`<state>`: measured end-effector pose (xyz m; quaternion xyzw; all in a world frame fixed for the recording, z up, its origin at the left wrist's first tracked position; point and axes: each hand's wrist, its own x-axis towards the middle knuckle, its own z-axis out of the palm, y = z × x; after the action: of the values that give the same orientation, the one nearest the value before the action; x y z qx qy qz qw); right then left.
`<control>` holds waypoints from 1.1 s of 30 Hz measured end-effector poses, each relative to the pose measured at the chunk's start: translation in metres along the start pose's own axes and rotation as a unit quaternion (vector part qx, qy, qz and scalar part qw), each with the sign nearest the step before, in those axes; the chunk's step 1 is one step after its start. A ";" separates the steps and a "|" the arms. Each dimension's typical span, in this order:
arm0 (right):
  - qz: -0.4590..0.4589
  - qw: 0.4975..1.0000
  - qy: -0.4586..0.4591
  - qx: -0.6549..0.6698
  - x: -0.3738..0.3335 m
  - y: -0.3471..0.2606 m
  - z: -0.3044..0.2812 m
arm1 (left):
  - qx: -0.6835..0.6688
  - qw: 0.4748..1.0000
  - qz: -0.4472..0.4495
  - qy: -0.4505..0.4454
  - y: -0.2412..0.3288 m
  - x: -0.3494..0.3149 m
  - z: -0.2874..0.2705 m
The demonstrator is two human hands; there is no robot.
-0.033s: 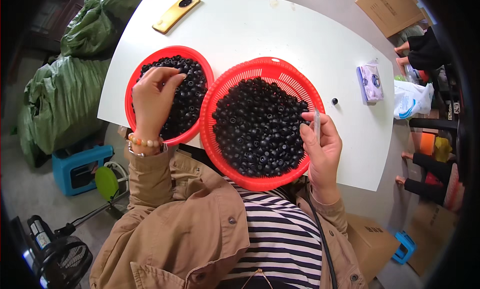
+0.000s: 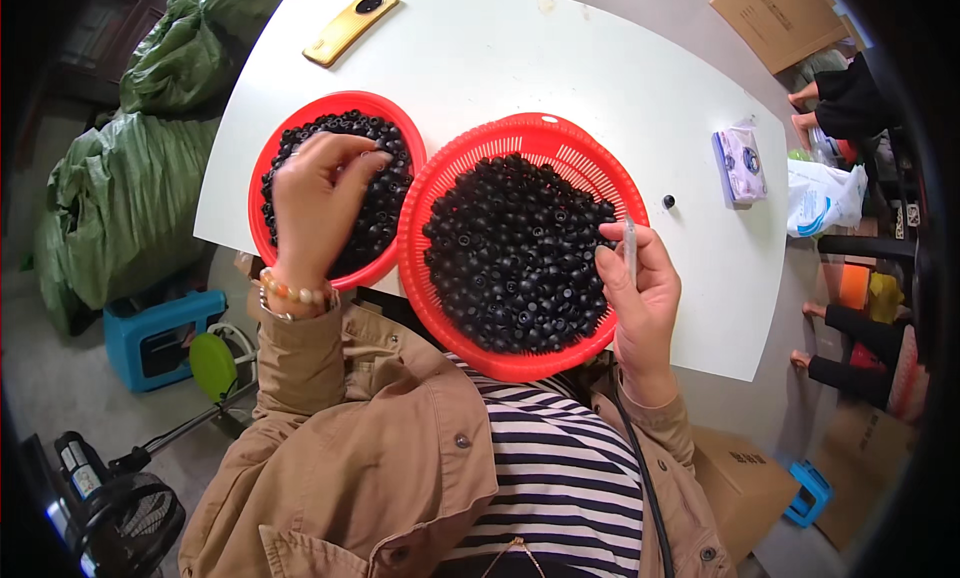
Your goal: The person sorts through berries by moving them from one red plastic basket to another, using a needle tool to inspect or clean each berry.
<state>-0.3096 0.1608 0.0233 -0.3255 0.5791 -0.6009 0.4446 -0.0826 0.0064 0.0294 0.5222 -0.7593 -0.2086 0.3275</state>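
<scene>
Two round red plastic baskets stand side by side on a white table, both full of small round black pieces, some with a hollow opening. Over the left basket (image 2: 262,168), my left hand (image 2: 318,203) has its thumb and fingertips pinched together; whatever is between them I cannot make out. The larger right basket (image 2: 415,253) has slotted walls and a heap of black pieces (image 2: 515,248). At its right rim, my right hand (image 2: 645,288) is closed, with a thin greyish-white strip-like tool (image 2: 630,253) upright between thumb and fingers. Its lower part is hidden by the hand.
On the white table (image 2: 500,48) lie a gold phone (image 2: 345,33), a purple tissue pack (image 2: 741,166) and one loose black piece (image 2: 669,201). Green sacks (image 2: 130,213) and a blue stool (image 2: 160,338) stand left. Other people's legs (image 2: 850,98) and cardboard boxes (image 2: 780,18) are at right.
My left hand has shifted slightly right over the left basket, its fingertips still pinched. The right hand with the strip-like tool has barely moved.
</scene>
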 end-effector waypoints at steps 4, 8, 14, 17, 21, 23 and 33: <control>-0.022 0.999 -0.011 -0.019 0.000 0.004 0.001 | -0.061 0.959 0.207 -0.186 0.043 -0.018 0.021; -0.023 0.999 -0.031 -0.025 0.000 0.007 0.001 | -0.052 0.905 0.224 -0.359 0.048 -0.034 0.046; -0.020 0.998 -0.045 -0.041 0.002 0.002 -0.003 | 0.009 0.898 0.224 -0.379 0.051 -0.034 0.054; -0.025 0.997 -0.043 -0.059 0.000 0.002 -0.006 | 0.006 0.907 0.229 -0.353 0.054 -0.035 0.056; -0.045 0.995 -0.054 -0.070 0.001 0.012 -0.005 | -0.048 0.926 0.219 -0.302 0.053 -0.038 0.056; -0.056 0.995 -0.046 -0.066 0.000 0.012 -0.003 | -0.104 0.934 0.202 -0.275 0.056 -0.038 0.054; -0.039 0.988 -0.149 0.015 -0.005 0.010 0.012 | -0.476 0.797 -0.104 -0.357 0.062 -0.054 0.042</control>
<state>-0.2953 0.1615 0.0156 -0.4269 0.4842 -0.5712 0.5071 -0.1398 0.0782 0.0259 0.2652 -0.5685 -0.7479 0.2168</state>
